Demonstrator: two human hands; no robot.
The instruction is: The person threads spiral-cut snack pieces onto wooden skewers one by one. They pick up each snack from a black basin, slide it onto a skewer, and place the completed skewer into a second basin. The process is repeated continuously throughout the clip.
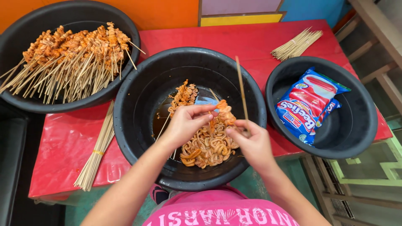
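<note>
Over the middle black basin [138, 96], my left hand [186, 123] pinches a curled orange piece of marinated meat [224, 111]. My right hand [253, 144] grips a bamboo skewer [241, 86] that points up and away, its lower end threaded into the meat. Below the hands lies a heap of loose curled meat pieces [207, 148] in reddish sauce. One filled skewer [182, 97] rests in the same basin behind my left hand.
A black basin [16, 42] at the back left holds several filled skewers [71, 54]. The right basin [360, 121] holds blue-and-red packets [307, 104]. Bare skewer bundles lie on the red table [58, 146], one at the left [98, 150] and another at the back right [295, 44].
</note>
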